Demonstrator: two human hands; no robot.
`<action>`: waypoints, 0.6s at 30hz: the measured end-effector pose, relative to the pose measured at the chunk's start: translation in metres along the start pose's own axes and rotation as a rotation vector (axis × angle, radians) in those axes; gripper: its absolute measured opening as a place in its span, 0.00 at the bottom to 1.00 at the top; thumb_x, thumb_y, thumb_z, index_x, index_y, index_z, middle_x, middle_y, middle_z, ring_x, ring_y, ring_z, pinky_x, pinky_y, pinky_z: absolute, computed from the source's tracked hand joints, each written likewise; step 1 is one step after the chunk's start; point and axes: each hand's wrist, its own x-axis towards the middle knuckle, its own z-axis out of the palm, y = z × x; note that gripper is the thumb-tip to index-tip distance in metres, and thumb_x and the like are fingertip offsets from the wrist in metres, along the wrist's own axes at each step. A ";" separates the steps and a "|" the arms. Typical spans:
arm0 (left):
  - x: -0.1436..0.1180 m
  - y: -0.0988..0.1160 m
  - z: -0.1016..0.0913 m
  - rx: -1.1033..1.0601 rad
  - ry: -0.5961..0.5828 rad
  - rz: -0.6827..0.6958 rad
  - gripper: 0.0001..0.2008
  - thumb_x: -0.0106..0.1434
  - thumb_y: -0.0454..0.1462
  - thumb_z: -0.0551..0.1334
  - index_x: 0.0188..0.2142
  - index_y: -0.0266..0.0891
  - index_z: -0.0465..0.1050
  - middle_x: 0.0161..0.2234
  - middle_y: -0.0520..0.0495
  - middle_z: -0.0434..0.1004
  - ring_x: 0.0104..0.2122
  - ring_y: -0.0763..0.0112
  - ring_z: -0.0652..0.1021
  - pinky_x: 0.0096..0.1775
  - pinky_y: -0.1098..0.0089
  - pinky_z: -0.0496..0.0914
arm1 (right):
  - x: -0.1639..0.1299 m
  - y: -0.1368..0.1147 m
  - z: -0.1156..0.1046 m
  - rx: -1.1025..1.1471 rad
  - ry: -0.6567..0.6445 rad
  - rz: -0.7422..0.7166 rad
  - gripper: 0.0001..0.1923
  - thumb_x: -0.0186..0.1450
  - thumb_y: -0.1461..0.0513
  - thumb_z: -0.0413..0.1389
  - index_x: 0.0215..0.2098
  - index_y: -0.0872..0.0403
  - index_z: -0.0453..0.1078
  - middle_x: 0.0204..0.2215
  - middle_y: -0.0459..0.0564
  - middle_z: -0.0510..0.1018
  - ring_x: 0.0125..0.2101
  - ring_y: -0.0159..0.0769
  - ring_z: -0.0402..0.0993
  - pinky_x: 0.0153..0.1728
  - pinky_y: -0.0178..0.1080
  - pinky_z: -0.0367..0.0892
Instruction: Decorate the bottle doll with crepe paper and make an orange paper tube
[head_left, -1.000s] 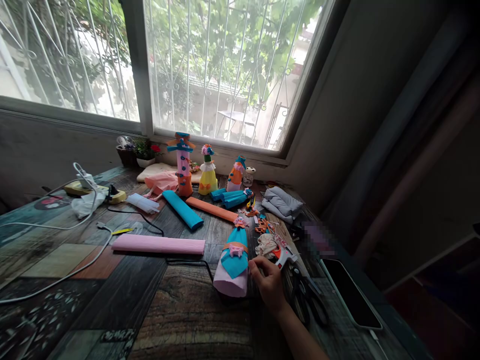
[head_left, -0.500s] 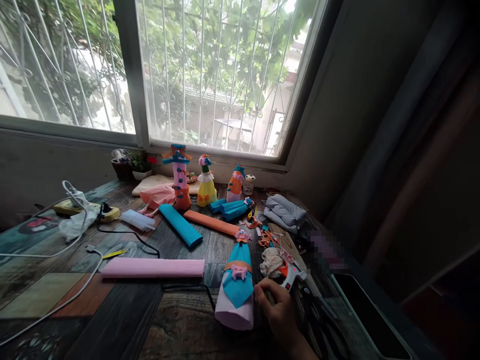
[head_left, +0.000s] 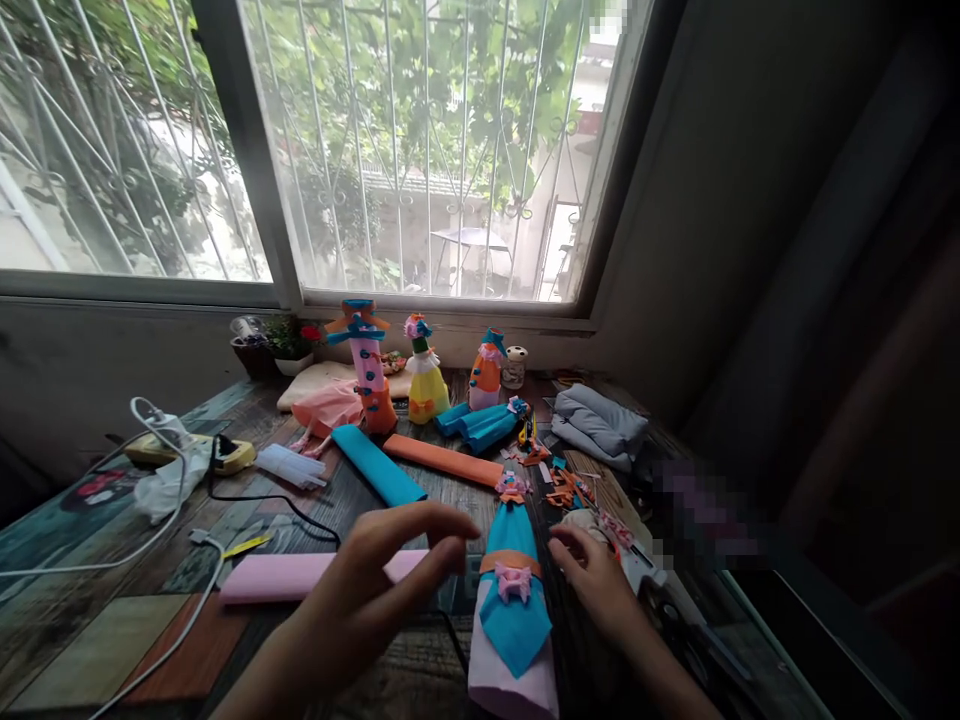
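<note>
A bottle-shaped piece [head_left: 517,635] covered in blue and pale pink crepe paper lies on the table, its wide end toward me. An orange band [head_left: 491,562] and a pink bow [head_left: 513,582] sit around its middle; pink and orange ruffles top its narrow end. My left hand [head_left: 375,585] hovers left of it, thumb and fingers apart and curved, holding nothing. On the other side my right hand [head_left: 596,580] is beside it with loosely bent fingers, apart from the paper. Behind my left hand is a pink crepe paper roll [head_left: 277,578].
Blue [head_left: 379,465] and orange crepe rolls [head_left: 442,460] lie farther back, below several decorated bottles [head_left: 427,385]. Paper scraps [head_left: 570,488], a white glue gun [head_left: 643,572] and dark-handled scissors [head_left: 686,625] are at right. Cables and a yellow power strip [head_left: 236,457] lie left.
My left hand has come into view from below, left of the wrapped bottle. My right hand has moved up along its right side. The view has shifted, so the table things appear slightly displaced.
</note>
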 end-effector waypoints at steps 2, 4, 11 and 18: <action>0.024 -0.007 0.008 -0.104 -0.070 -0.067 0.11 0.67 0.42 0.54 0.39 0.39 0.72 0.32 0.50 0.78 0.32 0.71 0.77 0.35 0.73 0.71 | 0.023 0.000 0.006 -0.019 -0.024 0.031 0.16 0.55 0.53 0.58 0.35 0.56 0.75 0.31 0.54 0.81 0.33 0.46 0.77 0.36 0.43 0.69; 0.038 -0.014 0.016 -0.174 -0.152 -0.135 0.11 0.67 0.41 0.55 0.37 0.38 0.73 0.30 0.51 0.78 0.31 0.71 0.77 0.35 0.74 0.71 | 0.044 0.004 0.016 -0.036 -0.051 0.078 0.15 0.55 0.55 0.59 0.35 0.57 0.74 0.28 0.53 0.80 0.30 0.44 0.77 0.32 0.42 0.69; 0.032 -0.034 0.018 -0.175 -0.269 -0.275 0.15 0.66 0.47 0.54 0.40 0.41 0.74 0.36 0.49 0.78 0.37 0.67 0.76 0.38 0.73 0.69 | 0.078 0.029 0.048 -0.028 -0.164 0.219 0.10 0.62 0.61 0.59 0.39 0.58 0.70 0.29 0.45 0.77 0.29 0.33 0.75 0.32 0.39 0.71; 0.033 -0.039 0.015 -0.173 -0.266 -0.283 0.14 0.65 0.46 0.55 0.42 0.41 0.73 0.34 0.50 0.78 0.35 0.67 0.77 0.36 0.72 0.67 | 0.069 0.007 0.038 0.113 -0.163 0.216 0.22 0.51 0.65 0.63 0.44 0.61 0.68 0.25 0.46 0.76 0.29 0.38 0.75 0.32 0.40 0.69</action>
